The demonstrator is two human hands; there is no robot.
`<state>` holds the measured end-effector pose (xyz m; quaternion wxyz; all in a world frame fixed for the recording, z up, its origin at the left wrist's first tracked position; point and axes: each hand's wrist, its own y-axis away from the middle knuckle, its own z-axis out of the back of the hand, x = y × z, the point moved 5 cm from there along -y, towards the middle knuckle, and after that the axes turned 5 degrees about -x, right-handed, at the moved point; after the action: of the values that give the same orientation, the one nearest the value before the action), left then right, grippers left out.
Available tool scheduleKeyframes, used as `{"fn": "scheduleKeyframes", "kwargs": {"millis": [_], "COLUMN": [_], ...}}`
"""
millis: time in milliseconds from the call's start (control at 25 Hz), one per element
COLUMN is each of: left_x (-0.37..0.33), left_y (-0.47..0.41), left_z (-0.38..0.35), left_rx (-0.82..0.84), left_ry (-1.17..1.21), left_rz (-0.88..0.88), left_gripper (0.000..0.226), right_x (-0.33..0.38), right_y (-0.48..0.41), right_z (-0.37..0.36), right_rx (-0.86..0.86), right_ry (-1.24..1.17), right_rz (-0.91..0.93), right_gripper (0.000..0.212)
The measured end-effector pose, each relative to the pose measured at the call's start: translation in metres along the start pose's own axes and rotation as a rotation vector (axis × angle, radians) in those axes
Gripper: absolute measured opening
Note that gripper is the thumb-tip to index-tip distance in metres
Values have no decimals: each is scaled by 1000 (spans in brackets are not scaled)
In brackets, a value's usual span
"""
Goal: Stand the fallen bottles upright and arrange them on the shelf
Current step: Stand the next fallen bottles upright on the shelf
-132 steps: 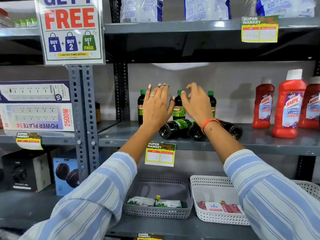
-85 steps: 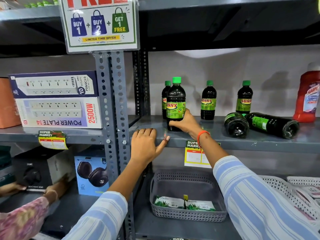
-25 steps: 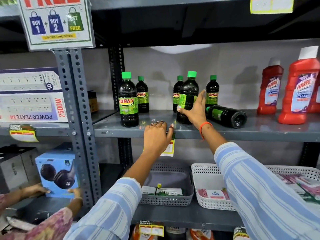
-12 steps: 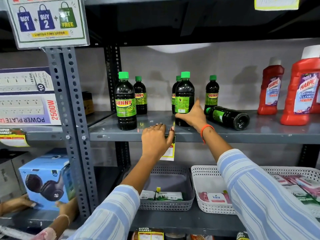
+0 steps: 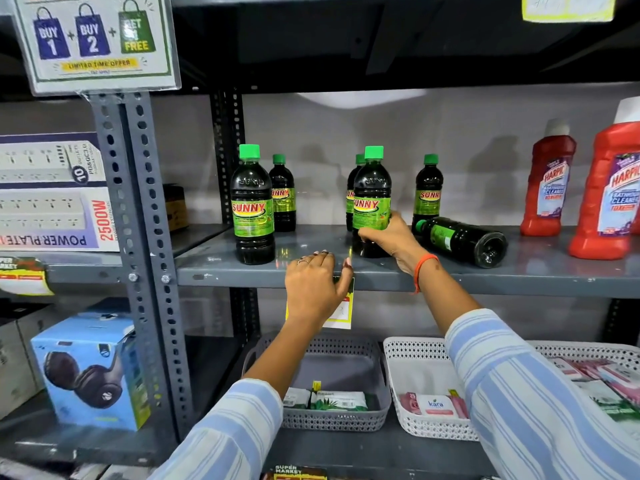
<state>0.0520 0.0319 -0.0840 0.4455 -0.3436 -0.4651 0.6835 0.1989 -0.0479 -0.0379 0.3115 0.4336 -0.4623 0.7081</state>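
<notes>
On the grey metal shelf [image 5: 540, 271] stand dark SUNNY bottles with green caps. My right hand [image 5: 388, 237] grips the lower body of one upright bottle [image 5: 372, 188] near the front middle. Another upright front bottle [image 5: 252, 206] stands to the left. Three more upright bottles stand at the back: one [image 5: 282, 195] on the left, one [image 5: 353, 192] half hidden behind the held bottle, one [image 5: 428, 192] on the right. A single fallen bottle [image 5: 464, 240] lies on its side to the right of my hand. My left hand [image 5: 313, 282] rests on the shelf's front edge, fingers curled over it.
Red Harpic bottles [image 5: 547, 181] stand at the shelf's right end. A perforated upright post [image 5: 138, 216] bounds the left. Below sit a grey basket [image 5: 332, 368] and a white basket [image 5: 415, 375] with packets. Power strip boxes [image 5: 52, 192] and a headphone box [image 5: 90, 368] are at left.
My right hand has stood a bottle upright at the front middle and slid down to its lower body, turning the label forward. My left hand stays on the shelf edge.
</notes>
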Motion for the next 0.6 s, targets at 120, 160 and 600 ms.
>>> {"fn": "scheduleKeyframes", "kwargs": {"millis": [120,160,600], "left_x": [1,1,2], "left_y": [0,0,0], "left_z": [-1,-1,-2], "left_rx": [-9,-13,0], "left_ry": [6,8,19], "left_rz": [2,3,-1], "left_gripper": [48,48,49], "right_x": [-6,-4,9], "right_y": [-8,-6,16], "right_z": [-1,1,5], "right_rx": [4,0,122], "right_ry": [20,14,-65], "right_rz": [4,1,36], "right_gripper": [81,79,22]}}
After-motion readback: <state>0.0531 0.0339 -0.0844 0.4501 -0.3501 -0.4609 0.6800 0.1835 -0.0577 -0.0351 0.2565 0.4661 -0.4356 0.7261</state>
